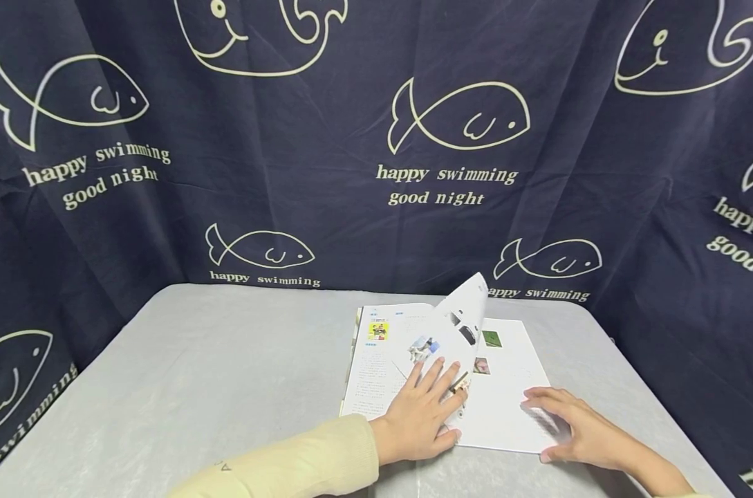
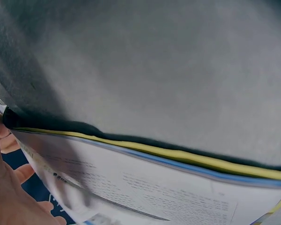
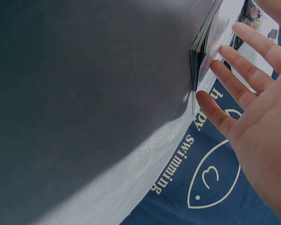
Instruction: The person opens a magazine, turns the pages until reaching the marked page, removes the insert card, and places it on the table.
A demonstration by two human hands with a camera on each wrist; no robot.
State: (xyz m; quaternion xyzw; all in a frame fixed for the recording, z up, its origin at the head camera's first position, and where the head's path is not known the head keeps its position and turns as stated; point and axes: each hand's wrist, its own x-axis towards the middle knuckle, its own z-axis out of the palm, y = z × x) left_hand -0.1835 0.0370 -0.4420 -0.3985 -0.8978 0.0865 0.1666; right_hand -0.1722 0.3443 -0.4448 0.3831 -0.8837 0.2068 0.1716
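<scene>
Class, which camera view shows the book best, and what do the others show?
The head view: it takes in both sides of the open book and its raised page, though the left hand covers part. The left wrist view shows only an edge and some print; the right wrist view, a small part at upper right.

Book (image 1: 497, 411) laid on table (image 1: 227, 366), curtain (image 1: 339, 173) hung behind, left hand (image 1: 418, 415) placed on its near half, right hand (image 1: 578, 429) placed at its right edge.
</scene>
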